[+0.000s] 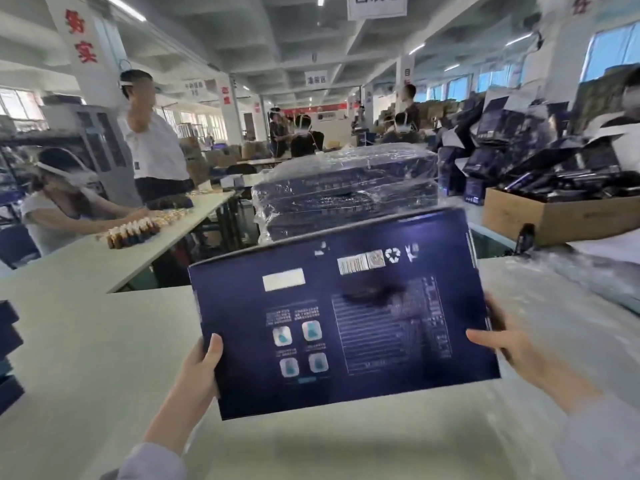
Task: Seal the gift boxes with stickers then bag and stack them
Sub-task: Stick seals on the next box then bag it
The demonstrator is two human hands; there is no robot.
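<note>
A wide white table (86, 341) is seen below the hands, and a large workshop is spread out beyond the fingertips: a concrete ceiling with strip lights, white pillars lettered in red, and hanging signs.

A dark blue gift box (346, 323) is held up off the table, tilted, with its printed panel (barcode, recycling mark, four small pictures) turned to the camera. Its left edge is clamped by the left hand (197, 368), the thumb laid on the panel and the other fingers hidden under the box. Its right edge is gripped likewise by the right hand (512, 351), thumb on the panel and fingers curled behind the edge.

Just past the fingertips, beyond the held box, a stack of bagged boxes (346, 192) is seen, each dark box wrapped in clear, shiny plastic. Beyond the right fingers and further out, a cardboard carton (554, 216) is filled with dark packets heaped loosely, and a heap of dark blue packages (512, 140) is piled behind it. Crumpled clear film (571, 289) is spread on the table outside the right fingers.

Well outside the left fingers, at the frame's edge, several dark boxes (8, 348) are stacked. Beyond the left fingers a second long table (138, 258) is set, on which small brown bottles (135, 232) are ranged in rows. A seated person (59, 202) is bent over it, and a standing person (152, 143) is seen beside it.
</note>
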